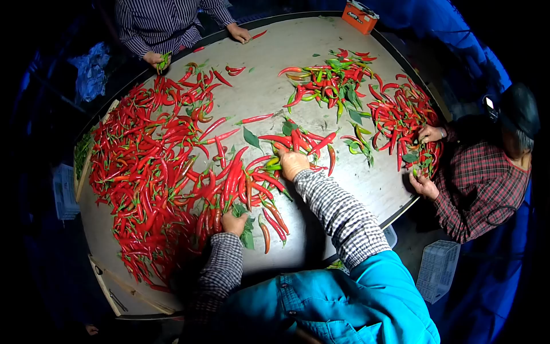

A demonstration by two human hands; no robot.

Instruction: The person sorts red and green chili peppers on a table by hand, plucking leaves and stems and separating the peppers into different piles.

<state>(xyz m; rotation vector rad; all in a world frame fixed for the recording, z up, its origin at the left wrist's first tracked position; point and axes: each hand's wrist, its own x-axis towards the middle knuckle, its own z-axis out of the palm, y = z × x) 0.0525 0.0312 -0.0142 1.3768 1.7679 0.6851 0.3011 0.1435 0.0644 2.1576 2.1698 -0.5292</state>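
My left hand is closed at the near edge of a big heap of red chili peppers. Green leaves stick out from its fingers. Farther forward, my right hand reaches over a small cluster of red chili peppers. Its fingers curl down, and green chili peppers poke out beside them; the fingertips are partly hidden. Between my hands lie more red chilies, and a loose leaf rests just beyond.
A round metal table carries the peppers. Across it, a person in a striped shirt holds green chilies. At right, another person in a plaid shirt handles peppers over a pile. An orange battery box and a white crate are nearby.
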